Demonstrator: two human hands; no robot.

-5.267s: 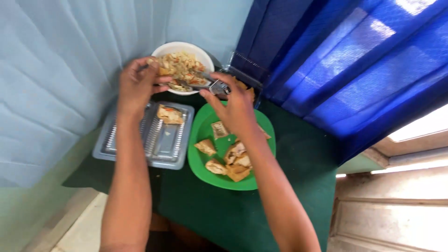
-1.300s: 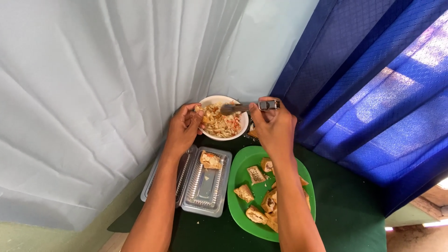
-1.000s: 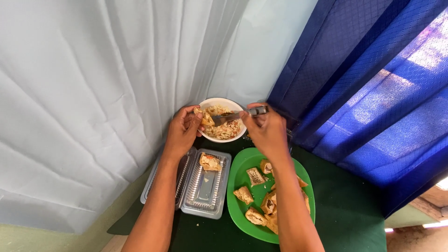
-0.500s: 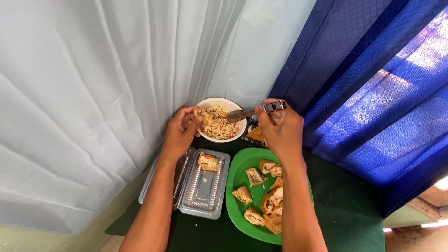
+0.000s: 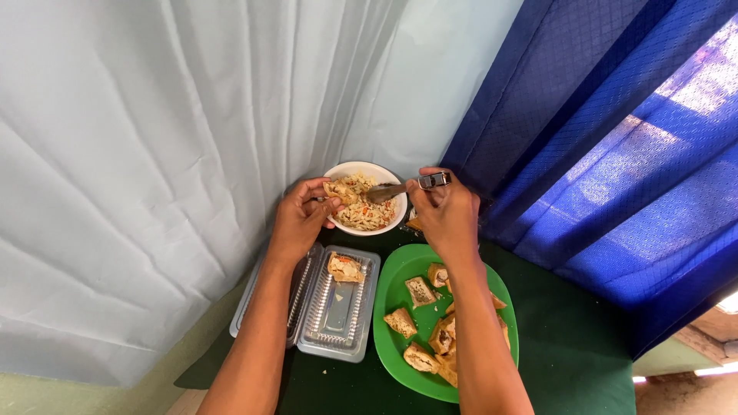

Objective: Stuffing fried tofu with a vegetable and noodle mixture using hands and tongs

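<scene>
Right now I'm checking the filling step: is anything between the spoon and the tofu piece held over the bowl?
Nothing visible. The metal spoon in the right hand points across the white bowl at the fried tofu piece in the left hand, with only the bowl's filling underneath.

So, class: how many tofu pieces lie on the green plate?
About 7 on the green plate: one upper left, one by the wrist, one at left, a cluster low, one right of the arm. The arm may hide more.
</scene>
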